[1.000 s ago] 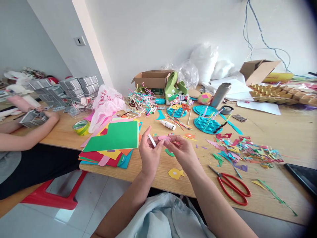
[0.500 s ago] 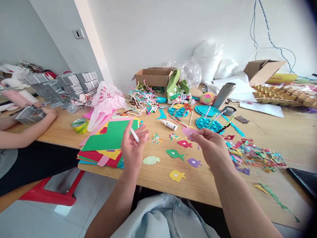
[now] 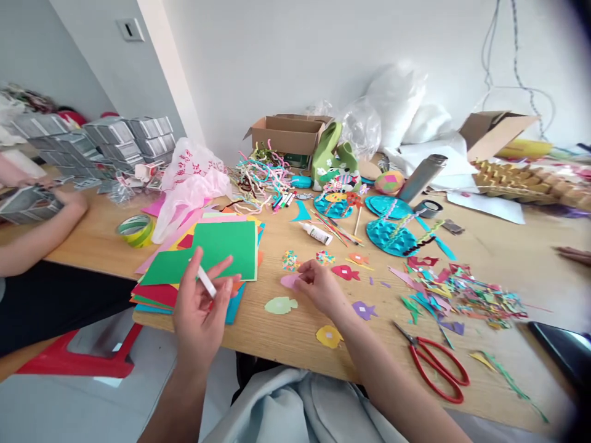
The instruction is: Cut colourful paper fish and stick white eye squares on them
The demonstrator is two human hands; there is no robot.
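Observation:
My left hand (image 3: 203, 314) is raised over the table's front edge with a narrow white strip (image 3: 206, 282) between thumb and palm, the other fingers loosely spread. My right hand (image 3: 321, 288) pinches a pink paper fish (image 3: 289, 281) at the tabletop. A pale green fish (image 3: 281, 305) lies just below it. Around my right hand and forearm are a red fish (image 3: 346, 272), a purple fish (image 3: 364, 309), an orange fish (image 3: 357, 258) and a yellow fish (image 3: 328, 336), partly covered by the forearm. Small white squares sit on several fish.
Left stands a stack of coloured paper (image 3: 226, 246) beside yellow tape (image 3: 136, 230). Red-handled scissors (image 3: 438, 363) and paper scraps (image 3: 480, 289) lie right. A glue bottle (image 3: 316, 233) and blue discs (image 3: 390, 235) are farther back. Another person's arm (image 3: 46, 227) works at far left.
My right hand has moved left and down with the pink fish, setting it against the table near the pale green fish. My left hand shifted left, still holding the white strip. The scissors came into sight.

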